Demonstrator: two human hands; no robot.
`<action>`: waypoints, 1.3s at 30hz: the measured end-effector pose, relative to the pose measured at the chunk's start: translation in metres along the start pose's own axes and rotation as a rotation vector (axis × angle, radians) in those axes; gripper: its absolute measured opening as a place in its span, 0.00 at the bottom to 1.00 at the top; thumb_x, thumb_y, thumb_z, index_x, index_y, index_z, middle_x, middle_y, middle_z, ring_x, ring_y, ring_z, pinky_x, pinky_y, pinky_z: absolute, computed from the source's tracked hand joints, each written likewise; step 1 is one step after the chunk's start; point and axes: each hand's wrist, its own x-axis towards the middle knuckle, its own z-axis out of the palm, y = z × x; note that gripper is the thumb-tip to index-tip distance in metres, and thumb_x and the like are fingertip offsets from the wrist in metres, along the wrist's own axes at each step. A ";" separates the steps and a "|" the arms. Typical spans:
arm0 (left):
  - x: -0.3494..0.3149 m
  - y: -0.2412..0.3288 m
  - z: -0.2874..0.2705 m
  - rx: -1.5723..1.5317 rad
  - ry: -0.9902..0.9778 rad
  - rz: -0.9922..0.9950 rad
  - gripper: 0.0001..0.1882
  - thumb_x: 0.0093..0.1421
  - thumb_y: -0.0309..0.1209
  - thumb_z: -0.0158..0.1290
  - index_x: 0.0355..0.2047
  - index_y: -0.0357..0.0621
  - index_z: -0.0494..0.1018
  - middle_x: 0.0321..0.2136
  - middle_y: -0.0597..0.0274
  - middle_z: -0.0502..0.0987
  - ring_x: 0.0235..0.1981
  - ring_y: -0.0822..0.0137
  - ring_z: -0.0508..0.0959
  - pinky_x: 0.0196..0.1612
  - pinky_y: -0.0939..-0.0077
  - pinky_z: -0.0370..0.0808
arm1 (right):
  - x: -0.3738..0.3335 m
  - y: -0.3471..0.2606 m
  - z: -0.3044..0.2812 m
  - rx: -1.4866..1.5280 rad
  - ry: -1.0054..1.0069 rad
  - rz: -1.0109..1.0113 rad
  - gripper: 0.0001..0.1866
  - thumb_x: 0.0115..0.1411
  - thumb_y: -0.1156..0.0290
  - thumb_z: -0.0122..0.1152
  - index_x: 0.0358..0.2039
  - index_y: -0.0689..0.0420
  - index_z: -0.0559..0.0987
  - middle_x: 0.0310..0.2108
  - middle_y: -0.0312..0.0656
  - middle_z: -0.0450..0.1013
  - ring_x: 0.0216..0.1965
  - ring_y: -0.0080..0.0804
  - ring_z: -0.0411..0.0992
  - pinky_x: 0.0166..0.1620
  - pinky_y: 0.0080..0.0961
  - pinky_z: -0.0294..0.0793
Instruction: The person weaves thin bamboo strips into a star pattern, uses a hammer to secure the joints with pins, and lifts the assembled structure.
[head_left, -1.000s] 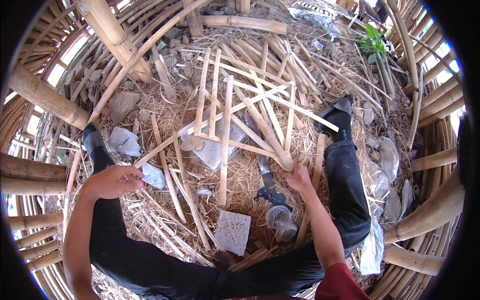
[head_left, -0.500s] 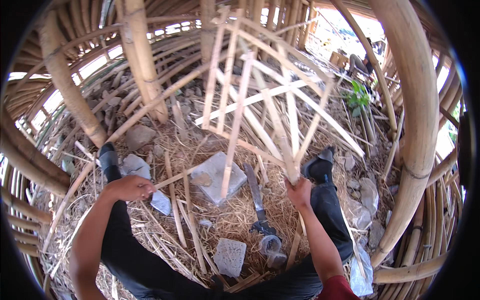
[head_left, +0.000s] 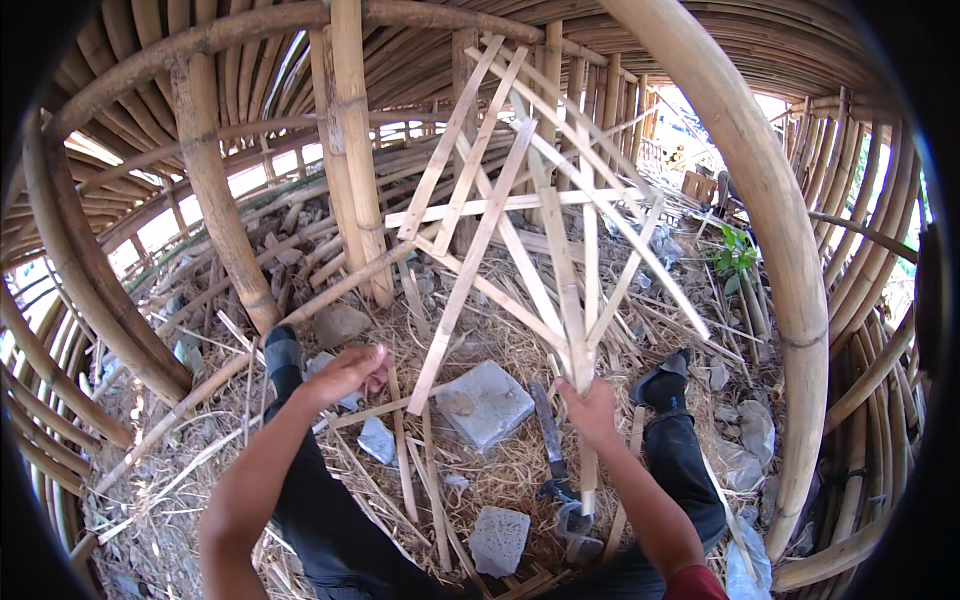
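My right hand grips the lower end of a lattice of crossed pale bamboo strips, holding it upright and fanned out in front of me. One strip's end runs down below the fist. My left hand is raised left of the lattice with nothing in it, its fingers loosely bent and partly apart. Between my legs lies a flat grey stone slab. Beside it, near my right hand, a knife with a long dark blade lies on the straw, its dark handle toward me.
Closer to me are a rough stone block and a pale stone chip. A thick curved bamboo pole rises at the right, and bamboo posts stand at the left. A green plant grows behind my right foot. Loose strips litter the straw.
The view has tilted up and shifted left. My left hand has lifted closer to the lattice, its fingers extending. The lattice stays in my right hand, leaning a little differently.
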 end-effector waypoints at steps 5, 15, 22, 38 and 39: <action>0.012 0.004 0.013 -0.255 0.005 -0.008 0.45 0.66 0.74 0.37 0.57 0.44 0.73 0.44 0.59 0.81 0.43 0.67 0.77 0.44 0.70 0.71 | -0.019 0.005 0.069 -0.005 0.069 -0.113 0.19 0.61 0.58 0.70 0.33 0.66 0.82 0.24 0.54 0.79 0.30 0.53 0.81 0.33 0.43 0.76; 0.050 -0.050 -0.002 0.048 0.583 -0.243 0.44 0.58 0.73 0.49 0.37 0.35 0.79 0.29 0.54 0.81 0.29 0.60 0.79 0.39 0.65 0.75 | -0.065 -0.023 0.123 0.232 -0.280 -0.065 0.21 0.62 0.63 0.69 0.47 0.66 0.76 0.29 0.49 0.79 0.28 0.40 0.77 0.36 0.38 0.75; 0.042 -0.043 -0.012 0.124 0.686 -0.109 0.45 0.68 0.69 0.41 0.61 0.36 0.72 0.53 0.49 0.79 0.47 0.56 0.79 0.56 0.64 0.72 | -0.075 0.017 0.119 0.455 -0.304 0.150 0.17 0.64 0.67 0.69 0.46 0.63 0.75 0.26 0.36 0.74 0.24 0.22 0.70 0.25 0.28 0.69; -0.077 0.014 0.213 -0.169 0.224 0.053 0.24 0.63 0.38 0.65 0.54 0.41 0.71 0.44 0.61 0.78 0.47 0.65 0.76 0.49 0.69 0.74 | -0.062 0.018 0.069 0.586 -0.200 0.118 0.11 0.63 0.68 0.69 0.37 0.61 0.77 0.23 0.33 0.72 0.22 0.20 0.71 0.27 0.26 0.71; -0.082 0.011 0.230 -0.191 0.190 0.003 0.26 0.62 0.37 0.65 0.56 0.41 0.69 0.45 0.61 0.78 0.48 0.63 0.77 0.50 0.67 0.75 | -0.064 0.016 0.065 0.585 -0.200 0.116 0.12 0.63 0.67 0.69 0.37 0.62 0.77 0.23 0.33 0.73 0.22 0.21 0.71 0.27 0.27 0.71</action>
